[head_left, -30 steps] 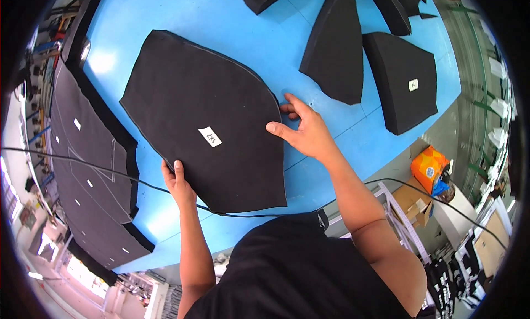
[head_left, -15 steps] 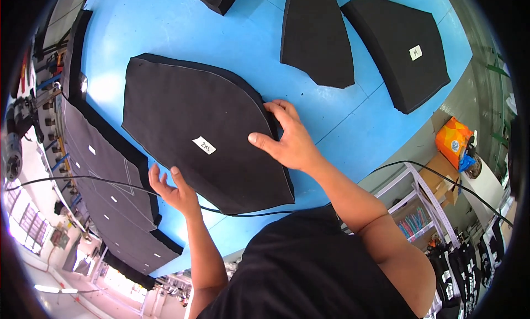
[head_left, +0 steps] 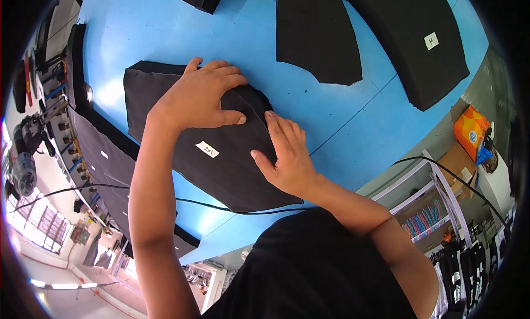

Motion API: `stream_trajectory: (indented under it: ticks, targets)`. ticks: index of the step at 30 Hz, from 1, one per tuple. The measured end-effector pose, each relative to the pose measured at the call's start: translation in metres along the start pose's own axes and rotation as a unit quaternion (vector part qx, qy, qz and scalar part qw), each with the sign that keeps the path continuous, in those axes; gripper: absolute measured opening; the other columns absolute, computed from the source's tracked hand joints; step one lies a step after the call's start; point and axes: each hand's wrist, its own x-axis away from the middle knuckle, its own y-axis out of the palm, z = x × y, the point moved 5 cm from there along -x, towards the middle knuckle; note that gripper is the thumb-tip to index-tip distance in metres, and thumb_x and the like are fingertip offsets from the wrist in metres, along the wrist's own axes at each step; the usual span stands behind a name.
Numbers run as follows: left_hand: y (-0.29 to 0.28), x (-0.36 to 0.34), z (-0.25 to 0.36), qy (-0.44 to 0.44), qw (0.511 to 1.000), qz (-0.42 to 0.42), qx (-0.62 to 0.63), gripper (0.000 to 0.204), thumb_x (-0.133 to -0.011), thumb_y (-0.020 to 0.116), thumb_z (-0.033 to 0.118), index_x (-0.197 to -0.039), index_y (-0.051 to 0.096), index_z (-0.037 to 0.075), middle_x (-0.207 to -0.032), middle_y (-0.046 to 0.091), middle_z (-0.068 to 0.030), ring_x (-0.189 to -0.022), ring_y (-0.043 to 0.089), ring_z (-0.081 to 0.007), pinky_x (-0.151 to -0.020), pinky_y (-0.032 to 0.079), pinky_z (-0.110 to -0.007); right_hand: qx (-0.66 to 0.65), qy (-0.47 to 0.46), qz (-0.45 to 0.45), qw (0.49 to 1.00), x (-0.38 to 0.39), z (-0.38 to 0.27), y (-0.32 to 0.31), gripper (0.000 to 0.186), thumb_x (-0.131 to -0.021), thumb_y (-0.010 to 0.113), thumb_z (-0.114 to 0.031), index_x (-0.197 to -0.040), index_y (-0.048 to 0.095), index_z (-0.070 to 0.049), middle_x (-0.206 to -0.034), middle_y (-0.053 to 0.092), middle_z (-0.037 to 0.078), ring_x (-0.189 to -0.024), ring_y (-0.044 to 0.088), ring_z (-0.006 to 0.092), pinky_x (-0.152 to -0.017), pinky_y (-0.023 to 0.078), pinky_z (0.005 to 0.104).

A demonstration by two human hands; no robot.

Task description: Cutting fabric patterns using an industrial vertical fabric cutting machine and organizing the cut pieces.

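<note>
A large black fabric stack (head_left: 232, 170), with a curved upper right edge and a small white label, lies on the blue table (head_left: 348, 137). My left hand (head_left: 199, 98) lies across its top part with the fingers spread, their tips reaching to the far edge and the thumb on the upper layer. My right hand (head_left: 287, 156) rests on the stack's right side, fingertips along the curved edge and thumb apart on the surface. Neither hand shows anything gripped. The part of the stack beneath both hands is hidden.
More black cut stacks (head_left: 317, 32) lie at the back, one (head_left: 417, 70) with a white label. A long marked black stack (head_left: 99, 137) lines the left side. A cable (head_left: 248, 213) crosses near the front edge. At right stand a metal rack (head_left: 441, 203) and an orange bag (head_left: 469, 128).
My left hand has moved from the stack's lower left edge up to its far edge. My right hand has shifted slightly down along the curved edge. The view has shifted too.
</note>
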Motion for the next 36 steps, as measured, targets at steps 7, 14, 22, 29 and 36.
stream_trajectory:
  ticks: [7, 14, 22, 29, 36]
  targets:
    - [-0.006, 0.013, 0.003, 0.024, 0.999, 0.01, 0.043, 0.053, -0.071, 0.084, 0.036, -0.111, 0.067, 0.005, -0.117, 0.064, -0.0078, -0.121, 0.057, -0.029, -0.116, 0.03, -0.049, -0.021, -0.022, 0.004, 1.0, 0.006, 0.0, -0.007, 0.073, -0.086, 0.074, -0.022, -0.145, 0.044, 0.008, -0.14, 0.051, 0.025, -0.122, 0.052, 0.0387, -0.104, 0.039, 0.0485]
    - [-0.01, 0.033, 0.012, 0.028, 0.996, 0.072, 0.037, 0.045, -0.071, 0.086, 0.028, -0.107, 0.07, 0.007, -0.117, 0.065, -0.0053, -0.122, 0.056, -0.0272, -0.117, 0.03, -0.05, -0.101, -0.004, 0.024, 0.995, 0.01, 0.012, -0.014, 0.072, -0.087, 0.079, -0.033, -0.139, 0.049, 0.008, -0.134, 0.052, 0.024, -0.12, 0.053, 0.0389, -0.102, 0.043, 0.0456]
    - [-0.009, 0.046, 0.012, 0.027, 0.995, 0.097, 0.027, 0.045, -0.069, 0.087, 0.029, -0.106, 0.072, 0.007, -0.116, 0.065, -0.0058, -0.122, 0.056, -0.0271, -0.117, 0.03, -0.05, -0.104, -0.001, 0.009, 0.995, 0.012, 0.012, -0.01, 0.071, -0.088, 0.08, -0.035, -0.135, 0.051, 0.009, -0.131, 0.053, 0.024, -0.118, 0.054, 0.0386, -0.101, 0.046, 0.045]
    - [-0.007, 0.043, 0.01, 0.025, 0.996, 0.078, 0.031, 0.05, -0.07, 0.087, 0.032, -0.11, 0.072, 0.006, -0.122, 0.064, -0.009, -0.127, 0.055, -0.0299, -0.119, 0.029, -0.053, -0.082, 0.01, -0.001, 0.997, 0.012, 0.015, -0.009, 0.07, -0.086, 0.083, -0.028, -0.136, 0.051, 0.009, -0.136, 0.051, 0.026, -0.123, 0.055, 0.0387, -0.105, 0.046, 0.0421]
    - [0.004, 0.009, -0.002, 0.036, 0.997, 0.06, 0.013, 0.057, -0.074, 0.084, 0.033, -0.123, 0.067, 0.007, -0.132, 0.063, -0.0107, -0.133, 0.053, -0.0301, -0.118, 0.031, -0.048, -0.07, 0.041, -0.006, 0.997, 0.011, 0.018, -0.004, 0.072, -0.091, 0.076, -0.033, -0.139, 0.046, 0.011, -0.137, 0.051, 0.028, -0.124, 0.051, 0.0418, -0.105, 0.045, 0.046]
